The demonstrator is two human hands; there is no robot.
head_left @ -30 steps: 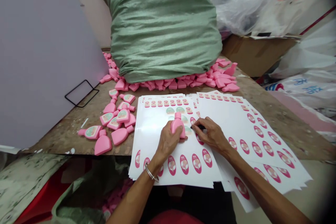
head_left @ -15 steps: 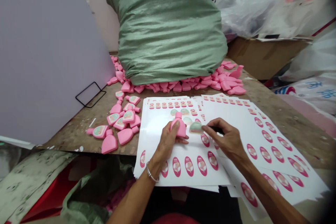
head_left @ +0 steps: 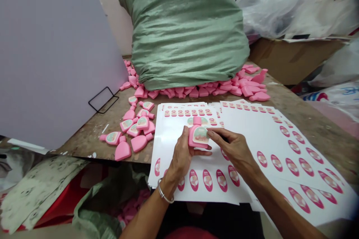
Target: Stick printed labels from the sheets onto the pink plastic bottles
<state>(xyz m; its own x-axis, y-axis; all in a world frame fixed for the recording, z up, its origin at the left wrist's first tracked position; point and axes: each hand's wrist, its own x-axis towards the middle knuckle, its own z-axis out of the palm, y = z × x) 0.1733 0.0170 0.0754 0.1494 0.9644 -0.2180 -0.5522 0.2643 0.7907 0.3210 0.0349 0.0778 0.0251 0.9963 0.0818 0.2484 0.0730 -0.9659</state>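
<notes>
The round sticker [head_left: 200, 134] was in the air a moment ago; now the right hand [head_left: 234, 148] presses it onto the pink bottle [head_left: 197, 137] gripped by the left hand [head_left: 182, 155].

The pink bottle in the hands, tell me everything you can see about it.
The pink bottle is small, flat and flask-shaped with a short square neck on top, plastic-looking. It is upright above the sticker sheets. The left hand grips its left side and base; the right hand presses a pale oval sticker on its front.
</notes>
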